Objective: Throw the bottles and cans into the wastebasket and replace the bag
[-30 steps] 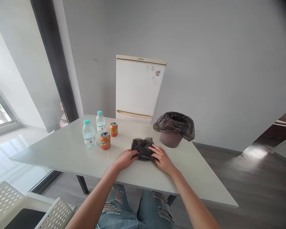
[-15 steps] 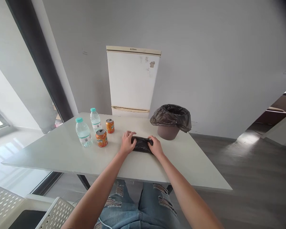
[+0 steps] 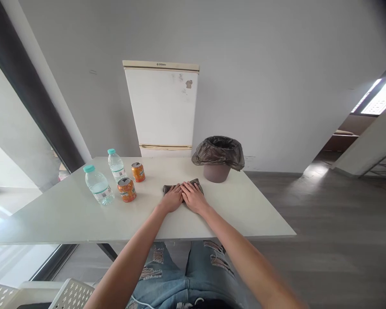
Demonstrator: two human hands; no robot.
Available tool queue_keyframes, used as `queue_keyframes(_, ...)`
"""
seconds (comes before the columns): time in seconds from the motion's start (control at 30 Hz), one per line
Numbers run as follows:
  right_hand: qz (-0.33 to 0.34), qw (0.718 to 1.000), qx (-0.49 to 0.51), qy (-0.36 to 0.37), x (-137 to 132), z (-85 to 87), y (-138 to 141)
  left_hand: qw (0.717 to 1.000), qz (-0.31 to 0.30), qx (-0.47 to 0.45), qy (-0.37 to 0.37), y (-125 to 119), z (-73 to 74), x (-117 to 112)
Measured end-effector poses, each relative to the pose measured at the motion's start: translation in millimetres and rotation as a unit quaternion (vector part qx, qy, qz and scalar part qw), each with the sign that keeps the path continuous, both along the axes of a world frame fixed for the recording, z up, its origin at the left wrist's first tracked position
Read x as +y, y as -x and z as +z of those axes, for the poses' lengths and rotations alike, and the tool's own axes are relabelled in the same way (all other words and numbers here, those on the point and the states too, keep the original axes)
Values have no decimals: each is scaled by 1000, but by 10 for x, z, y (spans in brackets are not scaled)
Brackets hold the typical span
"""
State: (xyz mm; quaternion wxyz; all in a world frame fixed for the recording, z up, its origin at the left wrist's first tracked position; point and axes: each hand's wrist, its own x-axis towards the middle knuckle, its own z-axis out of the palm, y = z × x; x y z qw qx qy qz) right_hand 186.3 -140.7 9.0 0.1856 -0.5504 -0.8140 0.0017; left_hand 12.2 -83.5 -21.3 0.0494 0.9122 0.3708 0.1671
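Note:
A folded black plastic bag (image 3: 167, 188) lies on the white table, with its ends showing past my hands. My left hand (image 3: 172, 199) rests flat on its left part, fingers stretched out. Beside it, my right hand (image 3: 194, 198) presses on the right part, also with fingers extended; the two hands touch or nearly touch at the fingertips. The middle of the bag is hidden beneath them. Behind and to the right stands a brown bin (image 3: 216, 173), lined with another black plastic bag (image 3: 209, 153) folded over its rim.
On the left of the table (image 3: 141, 221) stand two clear bottles with teal caps, the nearer bottle (image 3: 98, 184) and the farther bottle (image 3: 116, 165). Next to them are two orange cans, one nearer can (image 3: 127, 190) and one farther can (image 3: 138, 172). A white fridge (image 3: 164, 107) stands behind.
My hands have gone from gripping the bag's two ends to lying flat together on top of it. The bag looks flatter. The view has turned slightly to the right.

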Motion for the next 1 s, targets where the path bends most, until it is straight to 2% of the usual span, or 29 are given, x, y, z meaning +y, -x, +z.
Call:
queue_keyframes(0.23, -83, 996, 4, 21, 84, -78, -129, 999, 36, 9, 3, -34, 29, -27)
queue_keyframes(0.43, -107, 993, 7, 47, 116, -109, -143, 997, 72, 16, -6, -29, 89, -79)
queue_keyframes(0.8, -132, 988, 16, 80, 121, -111, -162, 996, 83, 30, 12, -57, 123, -105)
queue_keyframes(1.0, -151, 982, 19, 107, 122, -96, -166, 989, 150, 16, 2, -8, 143, -139)
